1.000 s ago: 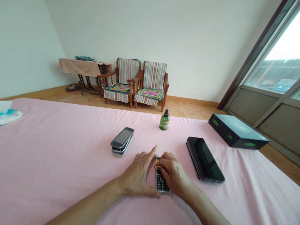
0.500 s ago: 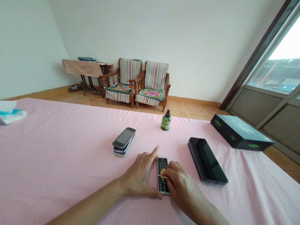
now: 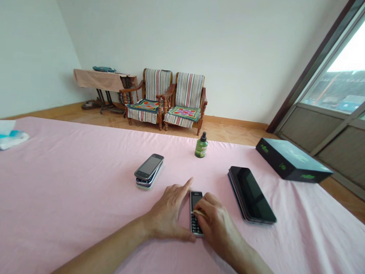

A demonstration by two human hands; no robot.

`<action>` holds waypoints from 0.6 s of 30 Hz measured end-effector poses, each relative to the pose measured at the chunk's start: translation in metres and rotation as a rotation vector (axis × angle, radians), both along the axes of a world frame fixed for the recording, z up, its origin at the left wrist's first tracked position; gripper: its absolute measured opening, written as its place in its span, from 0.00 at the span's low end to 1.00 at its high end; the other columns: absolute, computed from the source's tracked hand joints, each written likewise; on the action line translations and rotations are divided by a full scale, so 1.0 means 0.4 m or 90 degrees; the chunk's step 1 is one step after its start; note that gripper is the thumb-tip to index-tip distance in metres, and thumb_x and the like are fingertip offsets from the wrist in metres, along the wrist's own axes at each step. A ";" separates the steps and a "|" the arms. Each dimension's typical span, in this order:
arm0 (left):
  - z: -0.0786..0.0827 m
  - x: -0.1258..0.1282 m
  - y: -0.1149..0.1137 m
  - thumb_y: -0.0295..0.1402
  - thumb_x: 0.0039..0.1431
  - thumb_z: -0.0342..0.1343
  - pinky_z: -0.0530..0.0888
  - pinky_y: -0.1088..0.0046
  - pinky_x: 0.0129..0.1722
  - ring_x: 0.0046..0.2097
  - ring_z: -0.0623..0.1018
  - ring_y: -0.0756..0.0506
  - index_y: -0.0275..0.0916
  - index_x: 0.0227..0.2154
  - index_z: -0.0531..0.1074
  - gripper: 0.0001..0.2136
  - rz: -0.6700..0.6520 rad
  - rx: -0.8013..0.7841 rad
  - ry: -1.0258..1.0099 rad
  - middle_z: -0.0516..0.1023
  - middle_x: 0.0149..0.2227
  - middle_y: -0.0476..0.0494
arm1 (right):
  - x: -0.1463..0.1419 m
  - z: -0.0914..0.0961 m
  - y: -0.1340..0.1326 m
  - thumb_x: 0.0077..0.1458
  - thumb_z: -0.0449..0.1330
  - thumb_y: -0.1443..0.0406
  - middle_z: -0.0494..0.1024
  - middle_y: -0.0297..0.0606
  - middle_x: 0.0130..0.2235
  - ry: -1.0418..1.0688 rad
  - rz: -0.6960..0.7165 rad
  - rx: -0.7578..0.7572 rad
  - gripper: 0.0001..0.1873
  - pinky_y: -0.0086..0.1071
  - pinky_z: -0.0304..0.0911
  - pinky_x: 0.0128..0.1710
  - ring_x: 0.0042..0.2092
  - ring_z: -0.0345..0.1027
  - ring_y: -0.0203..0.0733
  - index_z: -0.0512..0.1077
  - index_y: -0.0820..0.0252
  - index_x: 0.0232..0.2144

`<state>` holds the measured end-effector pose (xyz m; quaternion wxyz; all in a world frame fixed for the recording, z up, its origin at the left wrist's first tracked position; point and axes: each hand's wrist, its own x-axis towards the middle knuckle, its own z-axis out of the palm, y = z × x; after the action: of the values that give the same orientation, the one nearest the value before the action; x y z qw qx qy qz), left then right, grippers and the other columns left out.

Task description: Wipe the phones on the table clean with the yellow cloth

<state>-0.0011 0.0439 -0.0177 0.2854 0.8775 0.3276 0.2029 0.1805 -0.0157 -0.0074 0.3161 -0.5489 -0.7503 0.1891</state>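
Note:
A keypad mobile phone [image 3: 196,197] lies face up on the pink cloth, its screen end pointing away from me. My left hand [image 3: 168,212] rests along its left side with thumb and forefinger stretched wide apart; the thumb is at the phone's near end and the forefinger reaches past its far end. Bent over the keys and lower screen, my right hand [image 3: 217,220] pinches a small yellowish pad [image 3: 200,213] against the phone. The fingers hide most of the pad and part of the phone's right side.
A stack of phones [image 3: 149,168] lies to the left, a stack of dark tablets [image 3: 252,195] to the right. Beyond stand a green spray bottle [image 3: 201,146] and a black box [image 3: 292,161]. A tissue pack [image 3: 8,139] lies far left. Two wooden chairs [image 3: 186,93] are behind.
My right hand has shifted slightly over the phone, and the pad now shows edge-on instead of its rounded face. My left hand keeps its place. The whole view has moved a little.

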 end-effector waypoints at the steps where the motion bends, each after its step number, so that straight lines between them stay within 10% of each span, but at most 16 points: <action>1: 0.000 0.000 0.000 0.48 0.36 0.71 0.59 0.50 0.56 0.56 0.64 0.31 0.45 0.67 0.31 0.63 0.001 0.000 0.002 0.63 0.57 0.36 | -0.006 -0.004 -0.001 0.56 0.53 0.76 0.70 0.39 0.33 -0.004 0.002 0.002 0.10 0.31 0.59 0.35 0.36 0.64 0.40 0.69 0.61 0.27; 12: -0.008 0.000 0.007 0.47 0.38 0.70 0.60 0.50 0.55 0.54 0.65 0.32 0.46 0.67 0.32 0.61 -0.033 0.029 -0.003 0.65 0.56 0.37 | -0.036 0.010 -0.001 0.58 0.51 0.75 0.72 0.37 0.34 0.204 0.018 0.040 0.11 0.29 0.62 0.35 0.36 0.67 0.38 0.72 0.59 0.33; 18: -0.004 0.000 0.005 0.47 0.37 0.70 0.60 0.51 0.56 0.54 0.64 0.32 0.44 0.67 0.35 0.60 -0.023 0.016 0.001 0.64 0.56 0.36 | -0.023 -0.015 0.005 0.57 0.54 0.76 0.72 0.40 0.34 0.072 0.029 0.019 0.12 0.32 0.61 0.37 0.38 0.65 0.42 0.73 0.60 0.27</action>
<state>-0.0011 0.0459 -0.0192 0.2779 0.8870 0.3093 0.2008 0.1715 -0.0137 -0.0134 0.3615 -0.5157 -0.7463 0.2157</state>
